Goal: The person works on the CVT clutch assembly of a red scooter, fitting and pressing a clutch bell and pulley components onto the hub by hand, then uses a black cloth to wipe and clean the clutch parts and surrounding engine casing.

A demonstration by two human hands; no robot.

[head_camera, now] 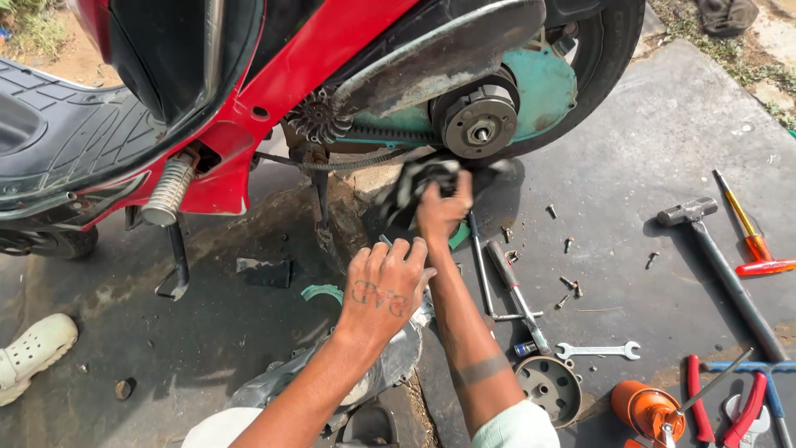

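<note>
A red scooter (249, 99) stands with its side cover off, baring the drive belt (365, 137) and the round clutch (478, 124). My right hand (444, 209) is closed on a dark rag (412, 184) just below the belt and clutch. My left hand (383, 289), with a tattoo on its back, rests with curled fingers on the top edge of a grey metal cover (396, 365) that stands on the ground in front of me. What the rag presses on is hidden by it.
Tools lie on the dark mat at right: a hammer (705, 241), an orange-handled screwdriver (753, 241), a spanner (599, 350), red pliers (703, 408), an orange oil can (649, 411), a round metal drum (549, 388) and scattered bolts (568, 286). A white shoe (33, 353) sits at left.
</note>
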